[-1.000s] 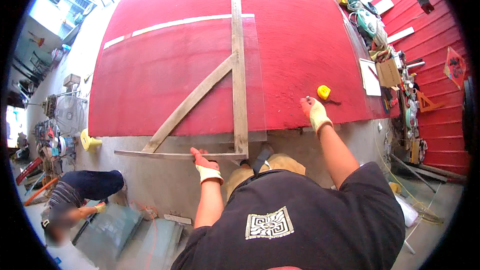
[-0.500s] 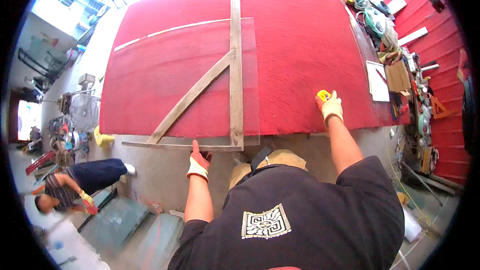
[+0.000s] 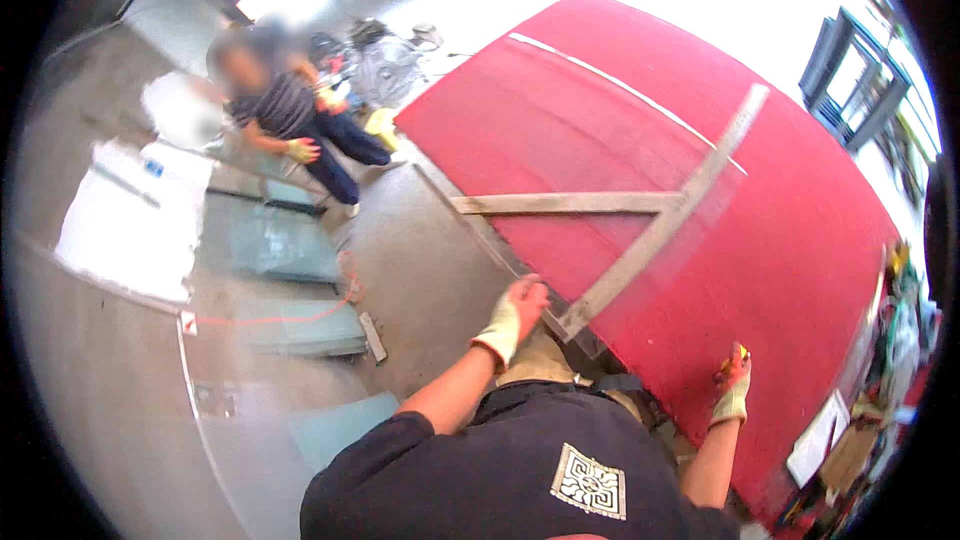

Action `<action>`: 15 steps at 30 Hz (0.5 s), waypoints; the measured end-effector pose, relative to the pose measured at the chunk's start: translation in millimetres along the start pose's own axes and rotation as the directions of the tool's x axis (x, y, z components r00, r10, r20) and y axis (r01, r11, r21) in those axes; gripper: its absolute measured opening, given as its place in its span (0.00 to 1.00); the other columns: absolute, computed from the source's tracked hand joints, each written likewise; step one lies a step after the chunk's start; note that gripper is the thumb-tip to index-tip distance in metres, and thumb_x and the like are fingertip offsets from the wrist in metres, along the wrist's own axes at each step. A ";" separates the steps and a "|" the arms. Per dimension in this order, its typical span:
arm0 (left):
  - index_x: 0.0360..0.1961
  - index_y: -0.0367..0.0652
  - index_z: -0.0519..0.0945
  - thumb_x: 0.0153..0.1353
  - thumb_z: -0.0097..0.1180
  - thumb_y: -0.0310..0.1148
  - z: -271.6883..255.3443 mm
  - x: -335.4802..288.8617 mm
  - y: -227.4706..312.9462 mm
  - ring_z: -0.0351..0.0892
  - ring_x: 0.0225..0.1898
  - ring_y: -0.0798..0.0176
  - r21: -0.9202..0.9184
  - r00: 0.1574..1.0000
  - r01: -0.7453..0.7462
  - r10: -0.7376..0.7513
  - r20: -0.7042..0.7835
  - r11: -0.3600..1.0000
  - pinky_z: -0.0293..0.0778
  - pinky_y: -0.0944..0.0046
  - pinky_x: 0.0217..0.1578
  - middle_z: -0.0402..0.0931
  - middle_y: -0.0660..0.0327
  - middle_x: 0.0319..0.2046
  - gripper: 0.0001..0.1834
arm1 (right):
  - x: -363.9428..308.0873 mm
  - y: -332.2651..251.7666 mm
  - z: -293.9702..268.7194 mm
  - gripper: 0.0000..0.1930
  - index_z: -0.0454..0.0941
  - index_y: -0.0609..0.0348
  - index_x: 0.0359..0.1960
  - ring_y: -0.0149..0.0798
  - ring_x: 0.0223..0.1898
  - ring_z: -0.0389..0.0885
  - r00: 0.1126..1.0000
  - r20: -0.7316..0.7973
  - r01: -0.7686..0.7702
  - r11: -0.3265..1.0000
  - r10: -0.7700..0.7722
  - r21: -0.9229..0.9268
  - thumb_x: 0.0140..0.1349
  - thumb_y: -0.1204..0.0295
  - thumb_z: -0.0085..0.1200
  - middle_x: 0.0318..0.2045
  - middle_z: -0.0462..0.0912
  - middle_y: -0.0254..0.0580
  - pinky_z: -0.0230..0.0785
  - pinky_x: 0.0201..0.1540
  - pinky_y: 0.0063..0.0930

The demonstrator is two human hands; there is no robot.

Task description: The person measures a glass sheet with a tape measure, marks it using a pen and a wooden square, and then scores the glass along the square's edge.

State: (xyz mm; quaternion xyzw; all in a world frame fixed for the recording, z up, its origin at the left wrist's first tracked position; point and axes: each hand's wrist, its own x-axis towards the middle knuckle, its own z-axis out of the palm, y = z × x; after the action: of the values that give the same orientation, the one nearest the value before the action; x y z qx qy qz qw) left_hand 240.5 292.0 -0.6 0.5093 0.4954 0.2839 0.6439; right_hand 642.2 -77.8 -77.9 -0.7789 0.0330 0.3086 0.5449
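your left hand [image 3: 512, 315], in a pale work glove, sits just below the middle of the frame with its fingers curled down over the near end of the wooden square [image 3: 620, 240], where the short bar meets the long one. the square is a big triangle of weathered slats: one long slat runs from your hand up toward the upper right, a second runs level across the centre, and a third edge slants down along the table's near side. it lies flat on the red table [image 3: 800, 240], which fills the right half of the frame, and a clear glass sheet [image 3: 700, 230] lies under it, its edges faintly visible.

your right hand [image 3: 733, 390], also gloved, is at the lower right, closed around a small yellow tape measure [image 3: 738, 352] at the table's edge.

at the upper left another person [image 3: 290, 115] in a striped shirt crouches on the concrete floor [image 3: 420, 260] beside several glass panes [image 3: 270, 240] lying flat there, well apart from you.
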 end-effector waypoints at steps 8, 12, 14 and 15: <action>0.62 0.38 0.81 0.82 0.53 0.64 121.4 -11.6 39.4 0.84 0.42 0.64 0.182 0.741 0.241 -0.302 0.600 0.953 0.82 0.60 0.46 0.84 0.60 0.46 0.36 | -108.8 -134.3 115.5 0.33 0.69 0.46 0.80 0.31 0.39 0.86 0.640 0.761 -0.242 0.912 -0.108 0.333 0.78 0.51 0.60 0.49 0.89 0.36 0.75 0.33 0.23; 0.57 0.45 0.84 0.83 0.47 0.68 128.1 -10.4 55.2 0.75 0.34 0.69 0.260 0.573 0.289 -0.384 0.724 0.921 0.73 0.63 0.36 0.80 0.68 0.40 0.35 | -117.3 -152.0 134.8 0.39 0.61 0.58 0.84 0.34 0.55 0.86 0.461 0.867 -0.069 0.966 -0.191 0.250 0.77 0.63 0.62 0.65 0.83 0.41 0.82 0.51 0.27; 0.55 0.50 0.83 0.87 0.45 0.61 127.0 -14.8 78.3 0.69 0.31 0.73 0.307 0.462 0.395 -0.476 0.748 0.866 0.66 0.64 0.32 0.76 0.72 0.37 0.27 | -126.6 -161.8 130.1 0.41 0.59 0.62 0.85 0.38 0.67 0.81 0.416 0.895 -0.053 0.978 -0.163 0.203 0.75 0.66 0.64 0.70 0.80 0.42 0.75 0.69 0.33; 0.55 0.50 0.83 0.88 0.44 0.59 127.2 -9.4 70.1 0.69 0.31 0.73 0.226 0.344 0.538 -0.457 0.821 0.812 0.66 0.65 0.31 0.76 0.72 0.36 0.25 | -130.3 -164.6 131.0 0.41 0.60 0.62 0.85 0.39 0.69 0.80 0.389 0.911 -0.087 0.980 -0.133 0.180 0.75 0.67 0.64 0.71 0.79 0.42 0.73 0.71 0.35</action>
State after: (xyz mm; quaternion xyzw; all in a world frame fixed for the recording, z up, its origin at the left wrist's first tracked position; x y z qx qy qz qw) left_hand 364.9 258.7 67.2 0.3774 0.2355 -0.1898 0.8753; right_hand 542.6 65.4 97.5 -0.4203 -0.2539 0.6748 0.5510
